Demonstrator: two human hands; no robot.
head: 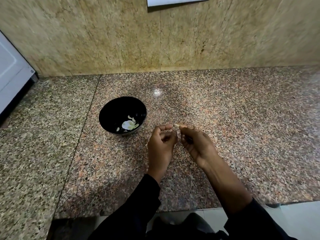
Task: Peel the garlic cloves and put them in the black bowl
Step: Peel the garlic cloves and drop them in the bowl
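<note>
A black bowl point(110, 110) stands on the speckled granite counter point(225, 135), left of my hands, with several pale peeled garlic cloves point(131, 119) at its bottom. My left hand point(161, 144) and my right hand point(199, 144) meet just right of the bowl, fingertips pinched together on one small garlic clove point(176, 125) held above the counter. Most of the clove is hidden by my fingers. Thin papery skin shows between the two hands.
A beige stone wall point(155, 40) rises behind the counter. A white appliance point(12, 75) stands at the far left. The counter's front edge point(173, 211) runs just below my forearms, with pale floor beyond it.
</note>
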